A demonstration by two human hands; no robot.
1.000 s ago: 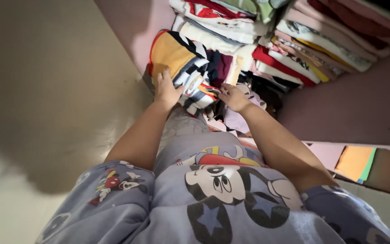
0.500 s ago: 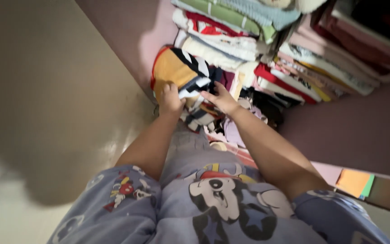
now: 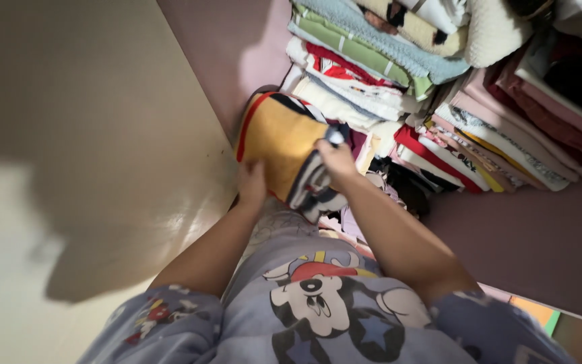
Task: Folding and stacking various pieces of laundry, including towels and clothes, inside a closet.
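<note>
Dim indoor light; a pale glare patch on the floor (image 3: 8, 269) at left beside a broad dark shadow. Soft focus overall, wide-angle stretch at edges, folded clothes (image 3: 439, 101) evenly lit.

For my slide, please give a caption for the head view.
Both hands, left and right, hold a folded orange striped garment beside stacked folded clothes.

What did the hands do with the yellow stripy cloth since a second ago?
Both hands lifted the yellow striped cloth up against the stacks. The right hand moved onto its striped edge; the left hand slid underneath. The folded stacks stayed put.
</note>
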